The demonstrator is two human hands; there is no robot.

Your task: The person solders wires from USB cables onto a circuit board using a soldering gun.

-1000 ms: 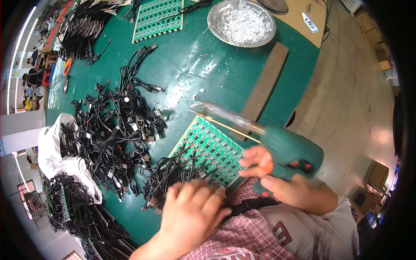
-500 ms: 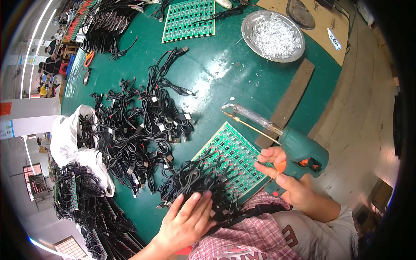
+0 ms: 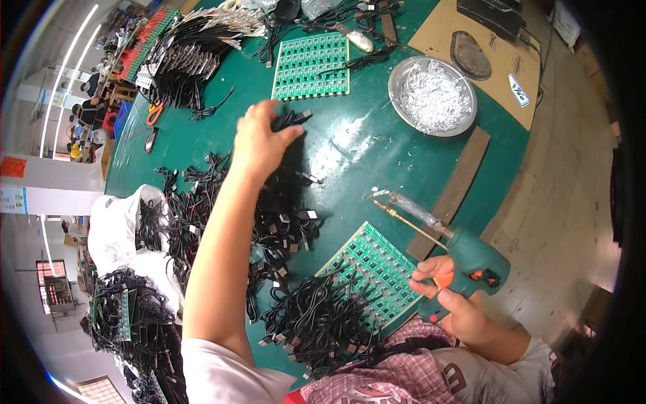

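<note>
The green soldering gun (image 3: 472, 249) sat lower right, held in the right hand (image 3: 463, 308); upper centre, the left hand (image 3: 259, 140) arched by a black USB cable (image 3: 291, 121), grip impossible to tell; upper right, a blue-edged white label (image 3: 517, 91) bore handwriting.

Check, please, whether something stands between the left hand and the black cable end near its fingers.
Nothing visible does. The cable end shows between the thumb and fingers of the left hand. The cable pile appears on both sides of the forearm, not in that gap. Whether the hand touches the cable, I cannot tell.
</note>
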